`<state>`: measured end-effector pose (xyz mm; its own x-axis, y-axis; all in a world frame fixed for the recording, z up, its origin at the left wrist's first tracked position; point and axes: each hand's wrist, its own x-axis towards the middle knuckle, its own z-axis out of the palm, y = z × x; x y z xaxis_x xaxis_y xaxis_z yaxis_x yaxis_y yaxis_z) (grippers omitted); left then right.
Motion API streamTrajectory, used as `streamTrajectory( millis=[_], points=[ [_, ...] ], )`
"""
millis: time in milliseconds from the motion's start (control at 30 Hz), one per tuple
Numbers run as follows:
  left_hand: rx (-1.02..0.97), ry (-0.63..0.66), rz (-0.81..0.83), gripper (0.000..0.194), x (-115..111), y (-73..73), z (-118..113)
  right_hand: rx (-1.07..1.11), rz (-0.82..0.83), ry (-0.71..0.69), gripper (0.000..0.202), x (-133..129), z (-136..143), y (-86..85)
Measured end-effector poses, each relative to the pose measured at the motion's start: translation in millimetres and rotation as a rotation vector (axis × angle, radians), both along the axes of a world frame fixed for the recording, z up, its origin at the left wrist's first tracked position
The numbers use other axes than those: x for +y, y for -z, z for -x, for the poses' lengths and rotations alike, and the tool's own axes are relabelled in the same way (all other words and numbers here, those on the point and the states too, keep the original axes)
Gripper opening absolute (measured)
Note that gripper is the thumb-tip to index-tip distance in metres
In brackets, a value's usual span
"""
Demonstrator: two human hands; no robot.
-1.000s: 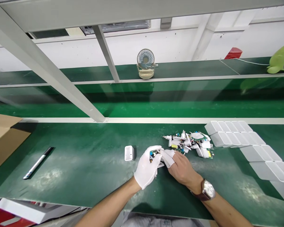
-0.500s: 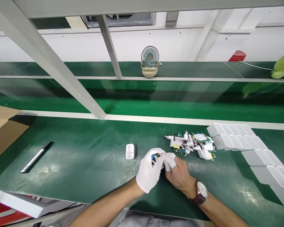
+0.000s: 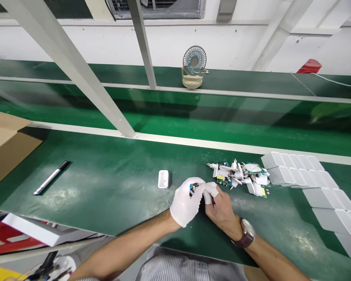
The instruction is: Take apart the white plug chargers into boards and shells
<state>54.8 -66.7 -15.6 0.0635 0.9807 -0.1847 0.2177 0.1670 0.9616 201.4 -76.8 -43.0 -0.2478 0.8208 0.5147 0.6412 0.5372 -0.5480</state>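
My left hand (image 3: 187, 203), in a white glove, is closed around a small circuit board (image 3: 193, 189) with blue and dark components. Most of the board is hidden by the glove. My right hand (image 3: 219, 205) has white covers on its fingertips, which are pinched together against the board's right side. What lies between those fingertips is hidden. A small white plastic case (image 3: 163, 180), its hollow side up, lies to the left of my hands. Beyond my right hand is a heap of circuit boards with white plug parts (image 3: 240, 175).
Rows of white open cases (image 3: 304, 175) stand on the right of the green bench (image 3: 111, 175). A marker pen (image 3: 52, 178) and a cardboard box (image 3: 11, 152) are at the left. A slanted metal post (image 3: 84, 86) meets the bench's back rail. A small fan (image 3: 194, 66) stands on the shelf behind.
The camera view has tilted down and shifted slightly left. Both hands stay together at the circuit board, with only a slight shift of the fingers. The case and the heap lie as before.
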Motion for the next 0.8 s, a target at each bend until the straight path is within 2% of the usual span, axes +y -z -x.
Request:
streamTrajectory(
  millis=[100,300,400,600,800],
  points=[
    [-0.078,-0.028,0.033,0.022,6,1.7,0,-0.023,-0.029,-0.046,0.025,10,-4,0.7],
    [-0.665,0.01,0.184,0.055,18,0.8,2,-0.21,-0.281,-0.094,0.04,25,-24,-9.0],
    [-0.831,-0.042,0.277,0.069,22,-1.9,3,-0.186,-0.319,-0.056,0.04,24,-31,-14.0],
    [-0.915,-0.074,0.356,0.08,28,-15.9,3,-0.082,-0.296,0.025,0.044,23,-36,-13.4],
    [-0.924,-0.083,0.334,0.081,30,-17.9,3,-0.061,-0.266,0.041,0.046,24,-35,-12.7]
  ],
)
